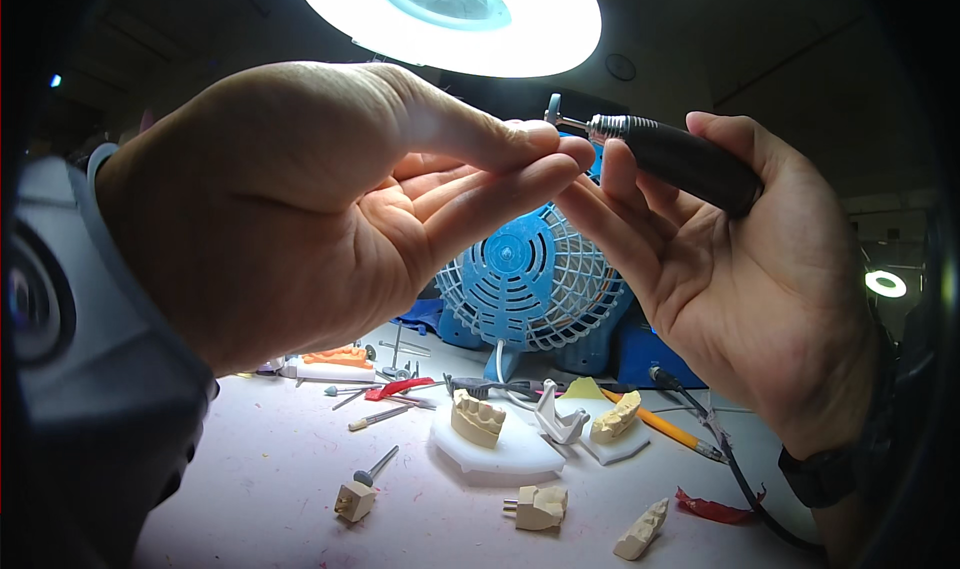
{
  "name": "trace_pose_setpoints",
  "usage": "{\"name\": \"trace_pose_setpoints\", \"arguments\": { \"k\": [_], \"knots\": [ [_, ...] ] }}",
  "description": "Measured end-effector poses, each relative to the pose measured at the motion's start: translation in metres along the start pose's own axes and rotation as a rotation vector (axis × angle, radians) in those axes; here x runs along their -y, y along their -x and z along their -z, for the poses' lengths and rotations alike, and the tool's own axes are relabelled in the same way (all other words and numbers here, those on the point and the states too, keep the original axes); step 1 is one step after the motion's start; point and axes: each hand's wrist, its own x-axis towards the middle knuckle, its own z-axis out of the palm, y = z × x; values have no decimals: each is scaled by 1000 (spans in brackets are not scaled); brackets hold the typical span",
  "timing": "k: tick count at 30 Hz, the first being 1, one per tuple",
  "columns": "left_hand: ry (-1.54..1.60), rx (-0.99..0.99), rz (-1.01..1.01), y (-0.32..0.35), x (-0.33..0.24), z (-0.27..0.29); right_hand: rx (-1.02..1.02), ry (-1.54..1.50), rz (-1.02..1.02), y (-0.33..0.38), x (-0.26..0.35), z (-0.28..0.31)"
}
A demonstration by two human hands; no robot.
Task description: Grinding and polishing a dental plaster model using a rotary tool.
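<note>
Both hands are raised in front of me, below a bright lamp. My right hand [750, 269] is wrapped round a dark rotary handpiece [680, 159] with a ribbed metal collar. A small grey grinding disc [553, 109] stands on its thin shaft, pointing left. My left hand [300, 189] is closed in a pinch, thumb against fingers, right beside the disc. Whatever the pinch may hold is too small or hidden to name. Fingertips of the two hands come close together under the handpiece's tip.
Behind the hands stands a blue fan [510, 254], under a ring lamp [545, 44]. Plaster dental models [478, 421] rest on white bases, beside loose plaster pieces [540, 509], an orange-handled tool [680, 434], red scraps [715, 509] and several burs. A dark cable [735, 469] runs at the right.
</note>
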Motion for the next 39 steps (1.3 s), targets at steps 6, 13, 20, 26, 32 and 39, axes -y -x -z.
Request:
{"name": "trace_pose_setpoints", "arguments": {
  "k": [6,13,20,26,32,39],
  "knots": [
    [61,20,50,0,-1,-3,112,-64,-95,-4,2,2],
    [188,-134,96,8,1,-18,-93,12,-115,-4,9,-10],
    [505,-68,331,4,-5,-12,-7,208,87,0,-1,2],
    [582,-33,406,3,-4,-9,206,9,-114,-10,6,13],
    [544,-57,379,5,-2,-13,118,-19,-179,-5,10,8],
    [533,-82,373,6,-2,-14,131,-137,-233,-17,9,18]
  ]
}}
